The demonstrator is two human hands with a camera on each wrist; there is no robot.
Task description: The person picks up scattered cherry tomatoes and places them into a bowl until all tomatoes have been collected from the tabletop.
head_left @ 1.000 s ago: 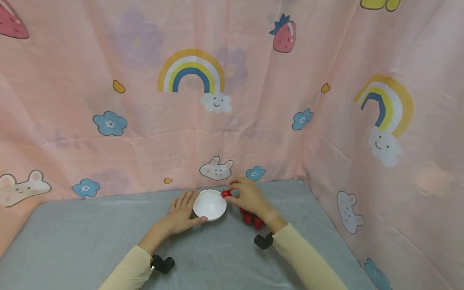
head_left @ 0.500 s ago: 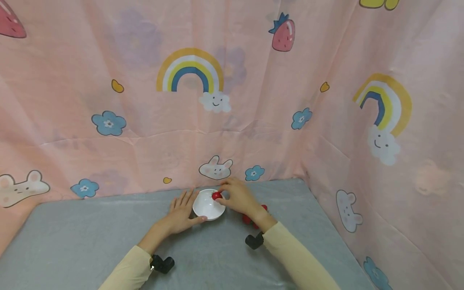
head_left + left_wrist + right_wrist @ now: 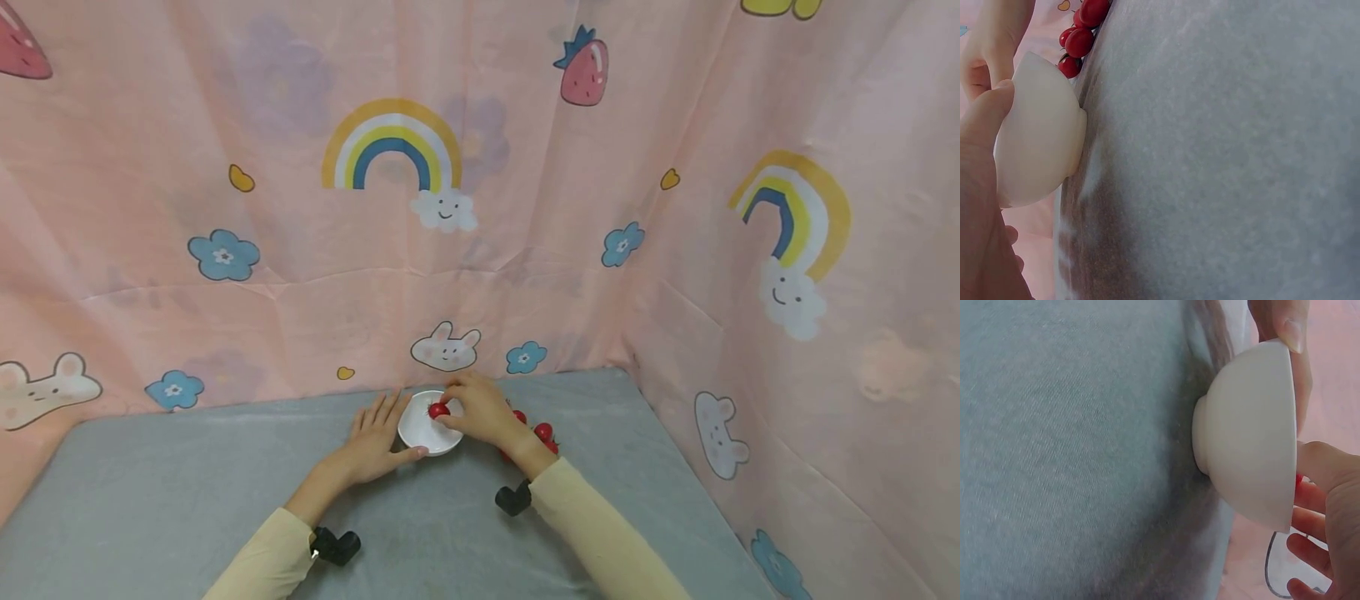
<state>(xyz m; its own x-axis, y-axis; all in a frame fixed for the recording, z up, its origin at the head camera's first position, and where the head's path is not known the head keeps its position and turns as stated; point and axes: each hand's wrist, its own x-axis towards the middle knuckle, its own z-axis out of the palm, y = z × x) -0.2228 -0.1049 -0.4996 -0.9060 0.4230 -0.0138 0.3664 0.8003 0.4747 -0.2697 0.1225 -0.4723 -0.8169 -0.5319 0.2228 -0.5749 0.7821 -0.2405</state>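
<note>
Lowering a red cherry tomato point(image 3: 438, 410) into the white bowl point(image 3: 420, 433).
Right hand point(image 3: 480, 412), pinching it, has moved from rim to inside; left hand point(image 3: 375, 446) stays spread against the bowl.

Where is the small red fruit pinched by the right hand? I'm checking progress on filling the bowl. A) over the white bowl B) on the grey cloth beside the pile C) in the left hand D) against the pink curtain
A: the right hand pinches the small red fruit just above the round white bowl, which the left hand steadies.
</note>
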